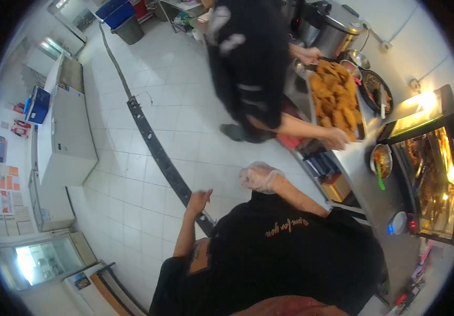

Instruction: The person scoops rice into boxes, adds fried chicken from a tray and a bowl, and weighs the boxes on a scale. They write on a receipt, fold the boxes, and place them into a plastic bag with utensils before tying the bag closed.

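Observation:
My left hand is bare and hangs over the tiled floor, its fingers loosely bent and apart, with nothing visible in it. My right hand wears a clear plastic glove in front of my black shirt. Its fingers are loosely curled, and no object shows in them. Ahead, a co-worker in dark clothes grips a metal tray of browned, breaded fried pieces with both hands, over the steel counter's edge. Both my hands are apart from the tray.
Along the right, the steel counter bears a lit glass warmer, a bowl with a green-handled utensil, a black pan and a large metal cooker. A dark strip crosses the floor. White chest freezers line the left.

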`<state>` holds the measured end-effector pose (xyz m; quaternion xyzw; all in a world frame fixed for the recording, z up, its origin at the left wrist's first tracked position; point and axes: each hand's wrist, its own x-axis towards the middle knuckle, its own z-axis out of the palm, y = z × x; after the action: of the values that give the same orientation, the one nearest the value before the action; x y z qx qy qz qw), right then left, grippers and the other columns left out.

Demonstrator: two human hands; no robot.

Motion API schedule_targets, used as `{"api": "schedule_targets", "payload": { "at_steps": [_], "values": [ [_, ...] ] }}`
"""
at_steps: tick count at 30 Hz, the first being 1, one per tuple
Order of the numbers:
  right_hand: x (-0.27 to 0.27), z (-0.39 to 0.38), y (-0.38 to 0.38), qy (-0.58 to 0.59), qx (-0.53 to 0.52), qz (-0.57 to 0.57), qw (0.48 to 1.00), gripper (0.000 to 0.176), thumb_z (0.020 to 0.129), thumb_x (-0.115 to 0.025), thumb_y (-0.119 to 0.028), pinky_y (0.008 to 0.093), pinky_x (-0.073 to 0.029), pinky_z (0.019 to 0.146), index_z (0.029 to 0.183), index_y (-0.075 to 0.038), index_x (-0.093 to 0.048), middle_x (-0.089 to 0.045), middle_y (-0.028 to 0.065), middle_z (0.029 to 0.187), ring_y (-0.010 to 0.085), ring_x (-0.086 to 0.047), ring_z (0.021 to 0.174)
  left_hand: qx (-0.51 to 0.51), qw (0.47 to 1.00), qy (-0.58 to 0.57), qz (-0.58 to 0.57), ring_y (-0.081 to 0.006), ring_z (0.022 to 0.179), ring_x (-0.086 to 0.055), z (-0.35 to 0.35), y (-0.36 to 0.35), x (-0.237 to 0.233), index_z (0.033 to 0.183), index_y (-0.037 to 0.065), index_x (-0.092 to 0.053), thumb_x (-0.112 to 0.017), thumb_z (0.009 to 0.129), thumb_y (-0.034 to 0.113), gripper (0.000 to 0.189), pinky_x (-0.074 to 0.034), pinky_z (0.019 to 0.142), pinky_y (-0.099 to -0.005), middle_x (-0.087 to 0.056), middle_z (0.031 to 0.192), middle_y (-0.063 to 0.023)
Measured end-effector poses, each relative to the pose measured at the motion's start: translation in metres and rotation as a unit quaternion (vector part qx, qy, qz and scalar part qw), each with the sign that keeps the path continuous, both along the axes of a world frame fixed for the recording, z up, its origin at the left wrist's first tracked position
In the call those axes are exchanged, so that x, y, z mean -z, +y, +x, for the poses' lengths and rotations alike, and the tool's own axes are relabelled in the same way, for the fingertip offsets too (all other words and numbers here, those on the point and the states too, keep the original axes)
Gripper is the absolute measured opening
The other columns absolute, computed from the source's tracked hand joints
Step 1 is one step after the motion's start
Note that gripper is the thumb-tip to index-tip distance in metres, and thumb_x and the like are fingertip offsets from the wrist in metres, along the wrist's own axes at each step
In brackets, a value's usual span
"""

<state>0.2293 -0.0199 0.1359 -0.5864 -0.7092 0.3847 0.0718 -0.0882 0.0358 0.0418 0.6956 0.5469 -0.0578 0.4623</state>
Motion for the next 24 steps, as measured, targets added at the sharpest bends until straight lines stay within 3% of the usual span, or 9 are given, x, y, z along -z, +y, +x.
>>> {"api": "schedule_targets", "payload": {
  "at_steps": [1, 3, 6, 9, 10, 15, 16, 19, 24],
  "values": [
    [-0.007, -0.007, 0.013, 0.018, -0.003, 0.012, 1.0, 0.037, 0.088, -0.058, -0.036, 0.0437, -0.05, 0.085, 0.111, -0.008, -0.066, -0.068, 0.0183, 0.094, 0.0341, -0.066, 0.09, -0.011, 0.995, -0.07, 0.066, -0.0376, 0.098, -0.061, 0.003, 0.028, -0.004, 0.078, 0.001, -0.066, -0.065, 0.091, 0.036, 0.037, -0.046, 0.09, -0.0433, -0.064, 0.088, -0.0221],
    [-0.02, -0.011, 0.056, 0.017, -0.003, 0.025, 1.0, 0.035, 0.089, -0.058, -0.035, 0.0434, -0.051, 0.082, 0.11, -0.009, -0.066, -0.069, 0.0177, 0.091, 0.034, -0.066, 0.086, 0.059, 0.913, -0.198, 0.351, -0.0368, 0.105, -0.057, 0.027, 0.093, -0.016, 0.101, 0.003, -0.062, -0.075, 0.083, 0.026, 0.033, -0.046, 0.091, -0.0433, -0.06, 0.107, -0.02],
    [-0.019, -0.026, 0.115, 0.025, 0.001, 0.02, 0.999, 0.032, 0.09, -0.059, -0.034, 0.0426, -0.052, 0.078, 0.109, -0.009, -0.067, -0.069, 0.0173, 0.088, 0.0333, -0.067, 0.082, 0.063, 0.925, -0.19, 0.324, -0.0366, 0.113, -0.052, 0.041, 0.18, -0.043, 0.119, 0.005, -0.054, -0.078, 0.081, 0.03, 0.051, -0.047, 0.092, -0.0433, -0.052, 0.123, -0.0195],
    [0.019, -0.032, 0.195, 0.086, 0.013, 0.027, 0.996, 0.029, 0.09, -0.059, -0.031, 0.041, -0.052, 0.075, 0.105, -0.008, -0.068, -0.07, 0.0171, 0.088, 0.0327, -0.067, 0.08, 0.005, 0.934, -0.263, 0.243, -0.035, 0.112, -0.055, 0.032, 0.254, -0.005, 0.119, 0.003, -0.055, -0.078, 0.081, 0.032, 0.054, -0.048, 0.092, -0.0424, -0.055, 0.12, -0.0205],
    [0.033, -0.034, 0.234, 0.059, -0.013, -0.018, 0.998, 0.034, 0.089, -0.058, -0.035, 0.0418, -0.052, 0.079, 0.109, -0.008, -0.066, -0.07, 0.0168, 0.092, 0.0339, -0.067, 0.084, 0.015, 0.949, -0.224, 0.221, -0.0347, 0.112, -0.056, 0.017, 0.265, 0.0, 0.121, 0.002, -0.055, -0.077, 0.082, 0.033, 0.055, -0.049, 0.091, -0.0424, -0.056, 0.12, -0.0209],
    [0.047, -0.03, 0.404, -0.05, -0.035, 0.028, 0.998, 0.045, 0.088, -0.056, -0.039, 0.0455, -0.051, 0.084, 0.123, -0.011, -0.06, -0.07, 0.0158, 0.099, 0.0343, -0.066, 0.09, -0.04, 0.993, -0.074, 0.088, -0.0363, 0.106, -0.06, -0.064, 0.347, 0.022, 0.12, -0.003, -0.058, -0.074, 0.083, 0.038, 0.057, -0.05, 0.089, -0.042, -0.062, 0.113, -0.0224],
    [0.085, -0.031, 0.433, 0.1, -0.018, 0.016, 0.995, 0.046, 0.088, -0.056, -0.04, 0.0463, -0.05, 0.085, 0.123, -0.011, -0.06, -0.069, 0.0158, 0.103, 0.035, -0.065, 0.093, -0.065, 0.994, -0.05, 0.071, -0.0367, 0.105, -0.061, -0.08, 0.358, 0.021, 0.12, -0.003, -0.058, -0.074, 0.084, 0.039, 0.058, -0.05, 0.09, -0.0418, -0.063, 0.111, -0.0227],
    [0.022, -0.024, 0.514, 0.004, -0.042, -0.001, 0.999, 0.045, 0.087, -0.057, -0.039, 0.0458, -0.05, 0.084, 0.121, -0.01, -0.061, -0.069, 0.0157, 0.103, 0.0351, -0.065, 0.092, -0.126, 0.987, 0.004, 0.103, -0.0383, 0.105, -0.062, -0.127, 0.381, 0.041, 0.116, -0.004, -0.059, -0.074, 0.083, 0.038, 0.055, -0.049, 0.088, -0.0433, -0.065, 0.108, -0.024],
    [-0.01, 0.015, 0.662, 0.074, -0.017, 0.048, 0.996, 0.041, 0.087, -0.059, -0.036, 0.0462, -0.05, 0.081, 0.117, -0.008, -0.062, -0.069, 0.016, 0.099, 0.0365, -0.065, 0.087, -0.167, 0.984, 0.057, 0.007, -0.0419, 0.105, -0.061, -0.116, 0.478, 0.073, 0.114, -0.003, -0.06, -0.073, 0.083, 0.042, 0.057, -0.049, 0.085, -0.0453, -0.064, 0.107, -0.0268]
  ]
}}
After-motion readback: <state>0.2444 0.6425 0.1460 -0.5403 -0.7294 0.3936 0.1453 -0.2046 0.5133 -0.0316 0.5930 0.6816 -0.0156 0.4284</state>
